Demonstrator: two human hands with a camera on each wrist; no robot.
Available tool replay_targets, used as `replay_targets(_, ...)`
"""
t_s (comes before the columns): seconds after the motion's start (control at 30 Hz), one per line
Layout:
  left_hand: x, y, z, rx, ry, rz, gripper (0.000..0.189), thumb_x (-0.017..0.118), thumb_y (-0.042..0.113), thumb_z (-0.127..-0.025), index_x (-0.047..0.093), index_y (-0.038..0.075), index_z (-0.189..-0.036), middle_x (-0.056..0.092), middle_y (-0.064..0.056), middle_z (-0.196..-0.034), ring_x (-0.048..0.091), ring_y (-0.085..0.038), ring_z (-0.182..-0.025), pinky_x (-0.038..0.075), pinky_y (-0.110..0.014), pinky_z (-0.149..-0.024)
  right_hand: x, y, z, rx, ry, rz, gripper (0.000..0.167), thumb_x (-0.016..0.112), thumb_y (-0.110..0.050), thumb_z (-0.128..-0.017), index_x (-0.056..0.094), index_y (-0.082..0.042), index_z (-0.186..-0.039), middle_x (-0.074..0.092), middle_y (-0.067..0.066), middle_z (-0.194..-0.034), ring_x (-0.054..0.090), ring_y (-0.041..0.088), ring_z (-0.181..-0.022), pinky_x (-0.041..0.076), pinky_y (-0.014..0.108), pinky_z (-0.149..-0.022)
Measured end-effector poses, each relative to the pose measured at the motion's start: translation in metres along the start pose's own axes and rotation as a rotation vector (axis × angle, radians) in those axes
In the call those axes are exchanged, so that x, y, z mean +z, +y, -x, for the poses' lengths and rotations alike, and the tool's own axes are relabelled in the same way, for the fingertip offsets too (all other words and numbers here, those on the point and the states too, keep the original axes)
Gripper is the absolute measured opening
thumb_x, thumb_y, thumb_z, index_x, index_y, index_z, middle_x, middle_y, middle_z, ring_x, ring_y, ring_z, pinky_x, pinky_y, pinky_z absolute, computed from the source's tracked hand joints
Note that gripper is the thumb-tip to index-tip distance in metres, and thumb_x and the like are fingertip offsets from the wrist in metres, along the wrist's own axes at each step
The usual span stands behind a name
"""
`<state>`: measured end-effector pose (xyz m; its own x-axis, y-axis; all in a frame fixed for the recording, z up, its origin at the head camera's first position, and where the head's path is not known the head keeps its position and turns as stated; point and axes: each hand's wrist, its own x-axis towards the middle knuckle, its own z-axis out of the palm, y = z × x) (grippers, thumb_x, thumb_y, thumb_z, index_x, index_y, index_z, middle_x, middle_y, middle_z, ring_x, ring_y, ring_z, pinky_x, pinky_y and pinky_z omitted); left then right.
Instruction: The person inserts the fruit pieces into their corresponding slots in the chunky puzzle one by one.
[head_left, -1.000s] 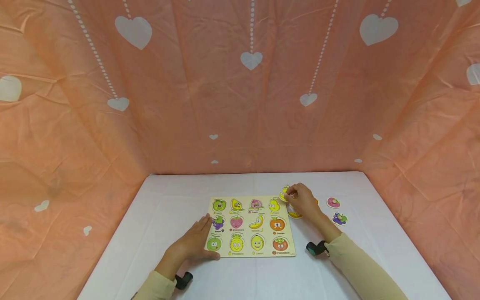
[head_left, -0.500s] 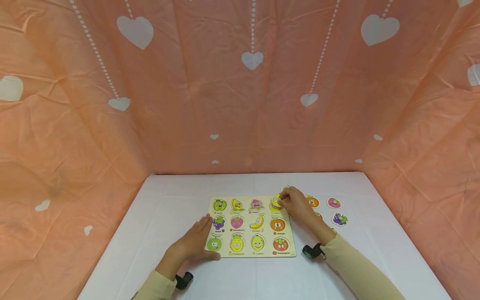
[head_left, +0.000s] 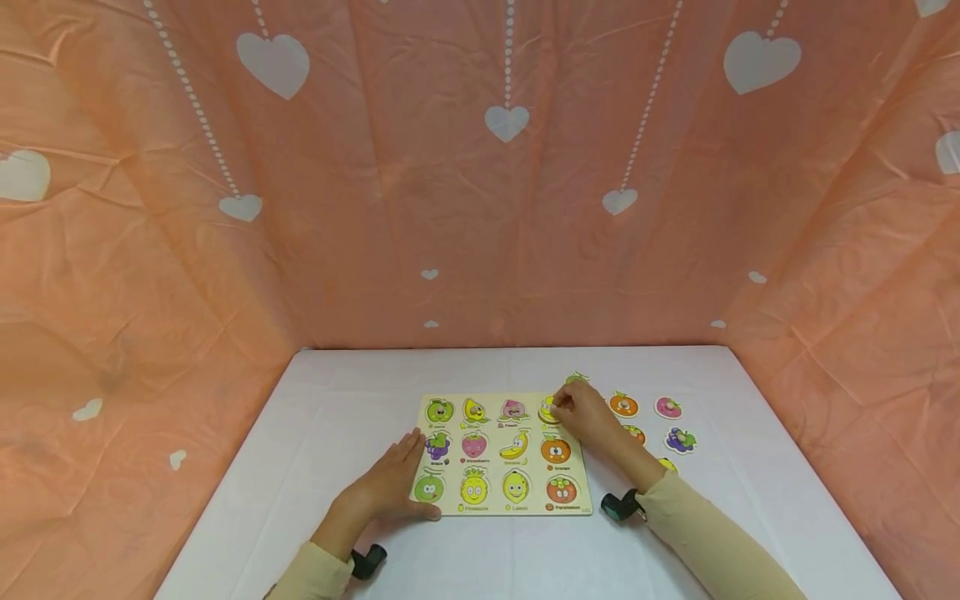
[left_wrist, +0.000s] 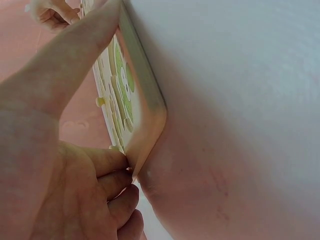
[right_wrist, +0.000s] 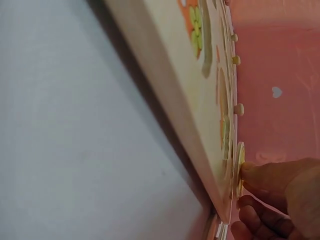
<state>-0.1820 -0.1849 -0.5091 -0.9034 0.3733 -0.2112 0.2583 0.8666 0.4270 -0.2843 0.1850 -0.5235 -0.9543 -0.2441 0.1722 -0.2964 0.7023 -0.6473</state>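
Observation:
A wooden fruit puzzle board [head_left: 534, 502] lies on the white table. My left hand [head_left: 386, 479] holds its near left corner, thumb along the near edge and fingers at the left edge; in the left wrist view, the fingers [left_wrist: 114, 187] curl against the board's side. My right hand [head_left: 590, 417] pinches a yellow puzzle piece [head_left: 547, 409] over the pear picture at the board's far right corner. In the right wrist view, the yellow piece [right_wrist: 240, 167] stands close against the board's face, with thumb and finger at its back. The right hand partly covers it in the head view.
Right of the board lie loose pieces: an orange [head_left: 623, 404], a pink fruit [head_left: 668, 407], grapes [head_left: 681, 440] and a yellow piece [head_left: 667, 465]. A green piece [head_left: 576, 377] shows behind the right hand. Small knobs [right_wrist: 239, 109] stick out from the board.
My right hand has carried the yellow piece left and nearer, from beyond the board's far right corner onto the pear picture. The left hand has stayed on the board.

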Motion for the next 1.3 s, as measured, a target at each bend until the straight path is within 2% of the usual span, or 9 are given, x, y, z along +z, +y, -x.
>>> replay_targets(0.73, 0.001, 0.002, 0.001, -0.004, 0.003, -0.014, 0.125, 0.096, 0.049, -0.076, 0.029, -0.012, -0.163, 0.023, -0.029, -0.174, 0.022, -0.041, -0.163, 0.022, -0.053, -0.134, 0.004, 0.002, 0.000, 0.017, -0.045, -0.007, 0.006, 0.078, -0.008, -0.098, 0.073, -0.006, -0.096, 0.061, 0.005, -0.094, 0.054, 0.018, -0.084, 0.049, 0.032, -0.074)
replay_targets(1.03, 0.004, -0.004, 0.001, 0.007, 0.013, -0.013, 0.126, 0.096, 0.050, -0.076, 0.029, -0.011, -0.164, 0.022, -0.027, -0.175, 0.021, -0.040, -0.164, 0.021, -0.053, -0.134, 0.005, 0.001, 0.001, 0.029, -0.055, 0.005, 0.006, 0.078, -0.009, -0.098, 0.073, -0.005, -0.097, 0.061, 0.006, -0.095, 0.054, 0.019, -0.085, 0.049, 0.033, -0.075)
replay_targets(1.3, 0.004, -0.009, -0.001, 0.004, 0.018, -0.011, 0.126, 0.095, 0.053, -0.077, 0.029, -0.009, -0.165, 0.023, -0.025, -0.175, 0.022, -0.040, -0.163, 0.024, -0.054, -0.133, 0.007, 0.004, -0.001, -0.006, -0.035, 0.020, 0.007, 0.078, -0.009, -0.097, 0.073, -0.005, -0.097, 0.061, 0.006, -0.095, 0.055, 0.019, -0.085, 0.051, 0.035, -0.075)
